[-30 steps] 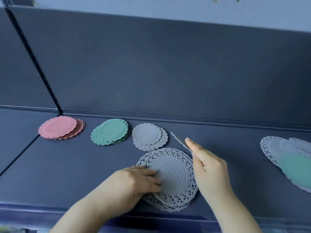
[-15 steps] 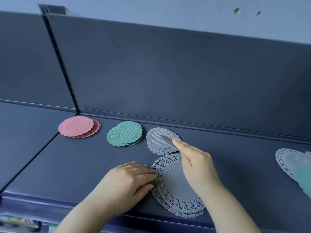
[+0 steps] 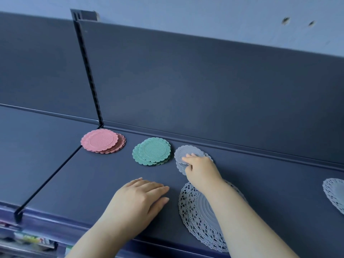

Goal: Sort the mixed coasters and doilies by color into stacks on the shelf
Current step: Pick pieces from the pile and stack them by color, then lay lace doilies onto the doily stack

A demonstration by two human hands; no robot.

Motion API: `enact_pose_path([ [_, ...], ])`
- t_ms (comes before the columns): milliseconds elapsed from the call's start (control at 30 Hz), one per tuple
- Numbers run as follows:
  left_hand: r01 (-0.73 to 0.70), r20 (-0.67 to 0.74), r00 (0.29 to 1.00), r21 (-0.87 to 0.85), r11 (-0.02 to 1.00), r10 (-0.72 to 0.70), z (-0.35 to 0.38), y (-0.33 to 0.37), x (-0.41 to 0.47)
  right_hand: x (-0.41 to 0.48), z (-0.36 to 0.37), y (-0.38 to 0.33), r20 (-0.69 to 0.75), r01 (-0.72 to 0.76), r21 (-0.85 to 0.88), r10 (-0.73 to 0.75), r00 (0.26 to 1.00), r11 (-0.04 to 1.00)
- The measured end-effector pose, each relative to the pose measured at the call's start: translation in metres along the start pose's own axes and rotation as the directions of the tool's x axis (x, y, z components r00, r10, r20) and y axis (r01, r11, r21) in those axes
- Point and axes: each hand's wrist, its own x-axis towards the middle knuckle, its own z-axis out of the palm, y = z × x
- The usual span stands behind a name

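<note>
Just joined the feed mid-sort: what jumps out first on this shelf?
Three small coaster stacks line the back of the dark shelf: pink stack leftmost, green stack in the middle, grey stack to its right. The right hand rests fingertips on the grey stack, its forearm crossing a lacy grey doily pile near the front edge. The left hand lies flat, empty.

Head view, close, angled down onto shelf (image 3: 89,185)

Three small stacks of round scalloped ribbed coasters sit in a row: one pink stack (image 3: 103,140), one green stack (image 3: 151,151), one grey stack (image 3: 187,153). There are two piles of grey lace paper doilies: one near pile (image 3: 200,216) and one cut off at the right edge (image 3: 335,195). Two bare hands show.
</note>
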Motion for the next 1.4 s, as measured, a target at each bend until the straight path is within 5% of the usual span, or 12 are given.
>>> enact_pose_path([
  [267,0.08,0.003,0.997,0.016,0.997,-0.08,0.005,0.006,0.005,-0.015,-0.005,-0.004,0.179,0.001,0.097,-0.019,0.984,0.995],
  [667,0.043,0.077,0.996,0.006,0.999,-0.043,0.022,0.066,0.039,-0.091,-0.043,0.033,-0.013,0.035,0.28,-0.032,0.999,0.959],
  [933,-0.047,0.096,0.995,0.04,0.998,0.043,0.056,0.14,0.072,-0.142,-0.075,0.118,-0.144,-0.017,0.377,0.076,0.987,0.926],
  [1400,-0.141,0.135,0.98,-0.053,0.989,0.147,0.157,0.394,0.151,-0.265,-0.18,0.373,-0.325,-0.127,0.358,0.251,0.912,0.925],
])
